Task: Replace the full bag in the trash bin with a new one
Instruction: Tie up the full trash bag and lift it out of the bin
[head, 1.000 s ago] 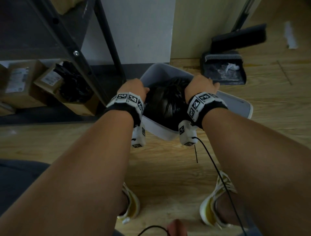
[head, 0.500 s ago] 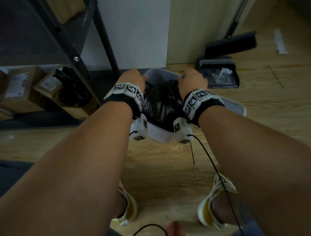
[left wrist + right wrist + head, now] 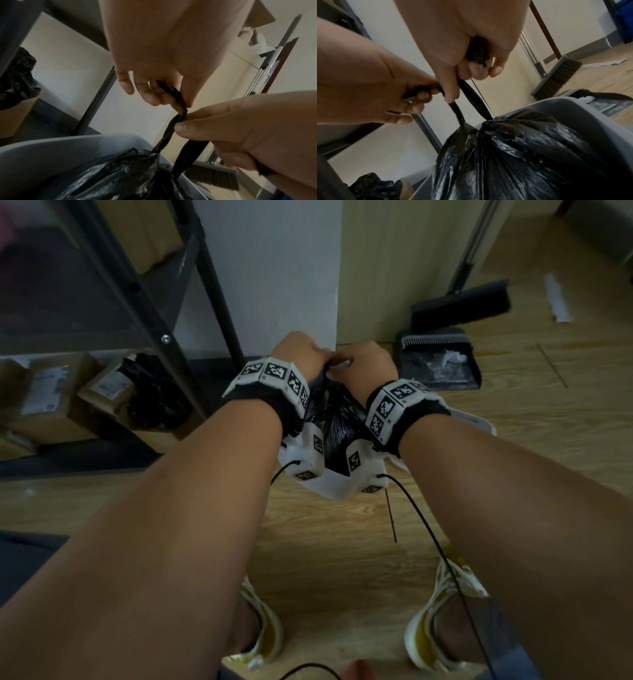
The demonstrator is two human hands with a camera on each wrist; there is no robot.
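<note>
The full black bag (image 3: pixel 334 419) sits in the pale grey bin (image 3: pixel 334 489) on the floor. Its top is gathered into two twisted strips that rise from the bag (image 3: pixel 513 155). My left hand (image 3: pixel 308 354) grips one strip in curled fingers, seen up close as the left hand (image 3: pixel 154 94). My right hand (image 3: pixel 356 364) holds the other strip in its fist, shown as the right hand (image 3: pixel 476 67), and its thumb and forefinger also pinch the left hand's strip. The two hands touch just above the bag. The bin's rim (image 3: pixel 573 108) stands around the bag.
A dark metal shelf post (image 3: pixel 212 285) stands just left of the bin. Under the shelf lie cardboard boxes (image 3: pixel 44 395), one holding crumpled black bags (image 3: pixel 154 392). A broom (image 3: pixel 459 302) and dustpan (image 3: pixel 438 361) stand at the wall to the right. My feet are below.
Both hands have lifted from the two sides of the bin's rim and come together above the bag, drawing its top up into strips.
</note>
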